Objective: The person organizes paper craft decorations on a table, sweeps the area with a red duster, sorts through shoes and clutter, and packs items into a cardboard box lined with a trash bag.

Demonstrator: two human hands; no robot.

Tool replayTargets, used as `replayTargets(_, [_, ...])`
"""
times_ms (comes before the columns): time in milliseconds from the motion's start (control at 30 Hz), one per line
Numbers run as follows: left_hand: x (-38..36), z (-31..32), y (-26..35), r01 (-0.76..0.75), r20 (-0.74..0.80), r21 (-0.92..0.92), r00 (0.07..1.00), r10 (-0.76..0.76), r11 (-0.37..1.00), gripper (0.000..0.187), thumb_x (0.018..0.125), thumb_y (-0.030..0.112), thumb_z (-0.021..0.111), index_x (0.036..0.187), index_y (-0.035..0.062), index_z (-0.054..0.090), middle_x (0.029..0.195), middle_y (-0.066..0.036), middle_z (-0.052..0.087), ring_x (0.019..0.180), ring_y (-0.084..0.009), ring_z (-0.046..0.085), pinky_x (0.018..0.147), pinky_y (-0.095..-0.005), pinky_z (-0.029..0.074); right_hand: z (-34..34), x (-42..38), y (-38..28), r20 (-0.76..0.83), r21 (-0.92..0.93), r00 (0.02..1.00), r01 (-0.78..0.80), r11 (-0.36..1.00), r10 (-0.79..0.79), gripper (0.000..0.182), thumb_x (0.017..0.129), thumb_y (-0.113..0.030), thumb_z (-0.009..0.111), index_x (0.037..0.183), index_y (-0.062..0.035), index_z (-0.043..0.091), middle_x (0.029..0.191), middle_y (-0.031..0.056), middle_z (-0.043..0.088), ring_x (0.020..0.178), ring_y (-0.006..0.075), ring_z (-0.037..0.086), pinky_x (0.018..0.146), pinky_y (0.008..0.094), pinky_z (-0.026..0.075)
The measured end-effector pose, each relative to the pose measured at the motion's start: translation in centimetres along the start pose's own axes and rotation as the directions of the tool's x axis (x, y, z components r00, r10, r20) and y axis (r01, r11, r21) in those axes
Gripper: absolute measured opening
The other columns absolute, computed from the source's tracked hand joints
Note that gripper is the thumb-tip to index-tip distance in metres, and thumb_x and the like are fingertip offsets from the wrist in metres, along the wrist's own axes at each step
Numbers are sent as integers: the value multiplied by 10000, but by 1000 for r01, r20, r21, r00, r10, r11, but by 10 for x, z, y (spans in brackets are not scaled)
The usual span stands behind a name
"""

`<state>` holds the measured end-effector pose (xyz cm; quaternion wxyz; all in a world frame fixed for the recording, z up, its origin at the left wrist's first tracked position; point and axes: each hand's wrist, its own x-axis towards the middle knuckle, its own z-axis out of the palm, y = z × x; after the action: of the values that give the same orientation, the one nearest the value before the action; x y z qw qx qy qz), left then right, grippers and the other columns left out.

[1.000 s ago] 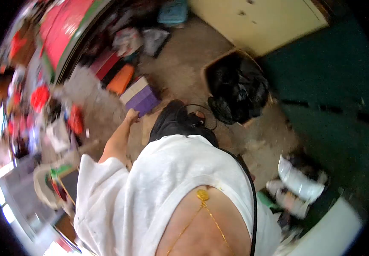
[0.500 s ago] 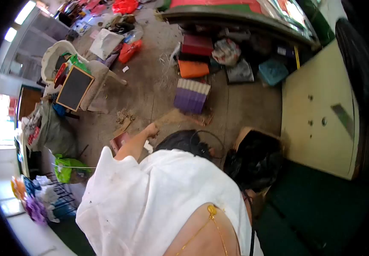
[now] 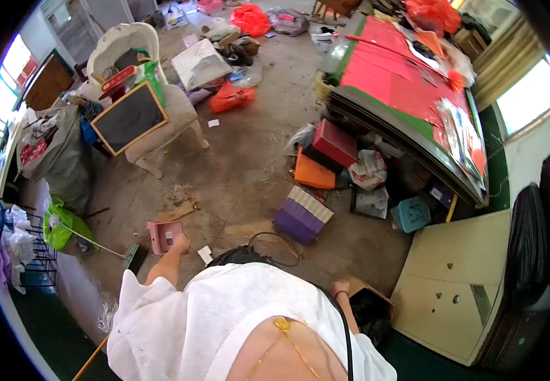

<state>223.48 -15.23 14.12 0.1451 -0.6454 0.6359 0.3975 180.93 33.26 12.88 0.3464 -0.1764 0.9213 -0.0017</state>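
My left hand (image 3: pixel 181 244) is at the right edge of a shallow pink box (image 3: pixel 158 237) on the floor, fingers closed on that edge. A small pale label shows inside the box. Beside it lies a white scrap (image 3: pixel 205 254). My right hand (image 3: pixel 340 288) is closed at the rim of a cardboard box (image 3: pixel 384 306) with a black plastic bag (image 3: pixel 371 312) inside; its fingertips are partly hidden. A dark rounded shape and a black cable loop (image 3: pixel 295 249) lie in front of my white shirt, between my hands.
A purple-and-cream box (image 3: pixel 302 214) stands ahead, with an orange box (image 3: pixel 313 171) behind it. At right is a cream cabinet (image 3: pixel 443 267). A broom head (image 3: pixel 135 258) and green bag (image 3: pixel 65 225) are at left, near an armchair (image 3: pixel 179 105) holding a small blackboard (image 3: pixel 129 119).
My left hand has moved left from the bare floor to the pink box. My right hand has come into sight at the cardboard box. The view has tilted up, showing more of the red-topped table.
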Motion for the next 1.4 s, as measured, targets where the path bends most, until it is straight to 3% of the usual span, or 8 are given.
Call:
replayTargets(33, [20,-11,-12,60,33,-157,998,-56,986,187,735,95,513,682,-78,562,638,-211,575,520,-284,582,468,-367,481,-26,-7,-50,49,523,950,-287,803,307,281,718,-52,502,973,43,572,865,170,605,715,262,608,571,389,483])
replayTargets(200, [59,-64,26,10,-13,-366,1000,-16,930,177,746,108,518,743,-68,532,612,-186,560,491,-271,566,419,-360,455,-55,18,-152,-11,686,966,-180,704,258,440,678,35,485,1117,58,482,919,212,587,761,255,609,641,318,476])
replayTargets(533, [190,-119,202,-11,167,-586,977,135,810,177,781,110,495,817,-63,501,669,-146,561,510,-209,547,438,-324,447,-140,113,-199,28,256,919,-386,886,393,279,751,-110,477,976,11,589,936,159,606,859,258,589,746,334,448])
replayTargets(700, [274,-190,271,-12,115,-548,989,89,837,189,791,126,480,818,-60,505,686,-150,568,507,-210,552,442,-323,452,-230,193,-264,241,-641,952,9,767,190,284,809,-201,468,977,-11,594,930,129,613,827,244,598,689,363,476])
replayTargets(733, [281,-204,286,-8,94,-546,993,71,837,198,795,133,476,821,-60,508,691,-151,570,509,-211,555,444,-324,453,-247,201,-291,-57,43,938,-340,939,343,269,792,-149,474,980,9,584,926,150,606,815,255,596,693,361,475])
replayTargets(767, [286,-226,308,-9,103,-585,991,85,811,200,800,135,466,817,-60,507,715,-151,576,509,-212,559,435,-327,448,-269,218,-312,-172,746,769,-307,591,616,260,776,-97,480,983,28,574,922,170,600,803,265,593,697,360,473])
replayTargets(967, [365,-270,366,19,42,-607,999,9,795,183,794,115,466,794,-61,514,685,-163,564,471,-198,513,399,-337,396,-397,391,-389,-588,685,799,408,604,127,345,710,75,424,1051,76,480,973,184,547,646,192,563,486,275,453])
replayTargets(1400, [641,-403,579,-58,36,-556,995,94,829,189,747,82,444,703,-79,531,611,-179,559,447,-276,541,364,-358,413,-548,516,-667,-433,807,874,266,527,220,274,707,17,527,972,84,527,752,114,581,537,157,553,476,254,468])
